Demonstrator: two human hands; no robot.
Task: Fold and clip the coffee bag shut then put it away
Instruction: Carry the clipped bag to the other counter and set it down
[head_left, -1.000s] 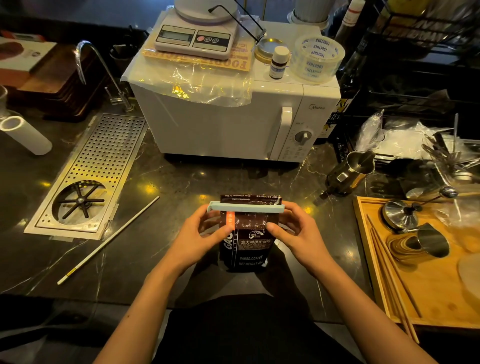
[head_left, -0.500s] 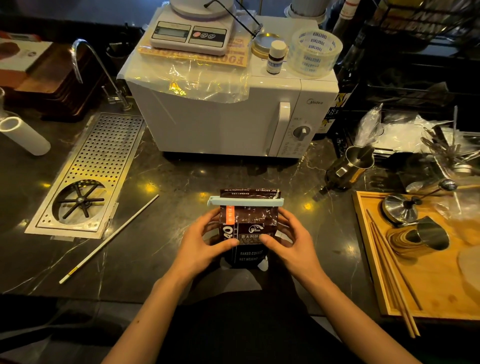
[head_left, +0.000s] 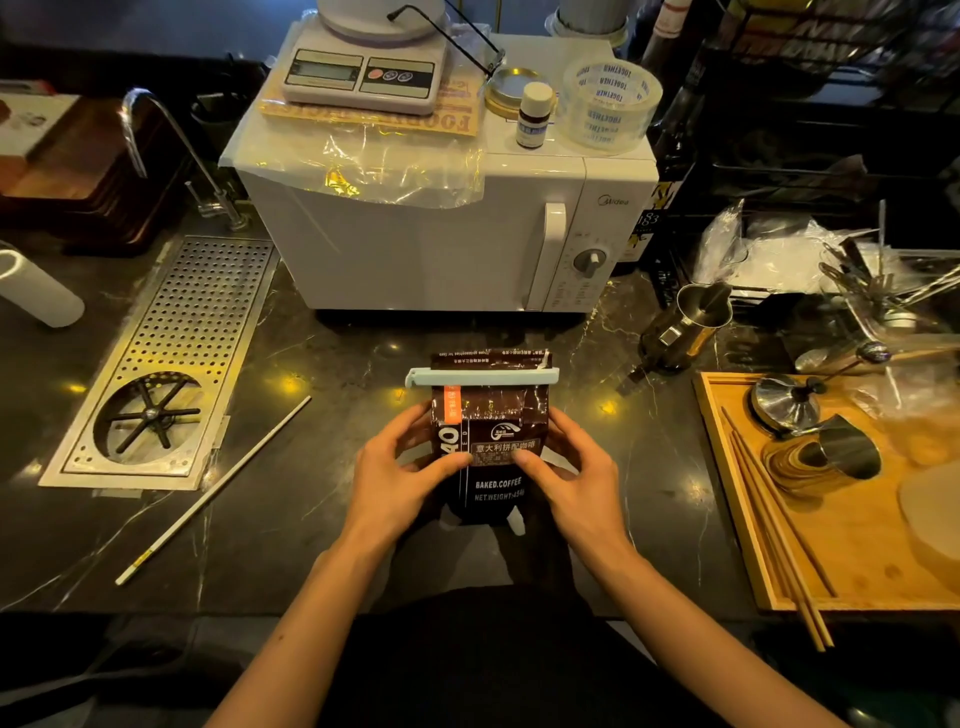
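Observation:
A dark brown coffee bag (head_left: 491, 421) with white print stands upright on the black marble counter, in front of the microwave. A pale blue clip (head_left: 482, 376) runs across the bag just under its folded top. My left hand (head_left: 400, 475) grips the bag's left side, thumb on the front. On the bag's right side sits my right hand (head_left: 571, 475), its thumb pressed on the label too.
A white microwave (head_left: 441, 239) stands behind the bag with a scale, tape roll and small bottle on top. A perforated steel drain tray (head_left: 171, 358) and a long white stick (head_left: 213, 491) lie left. At the right are a metal pitcher (head_left: 685, 327) and a wooden tray (head_left: 737, 519) of tools.
Both hands have slid down from the clip's ends to the middle of the bag. The clip stays across the top.

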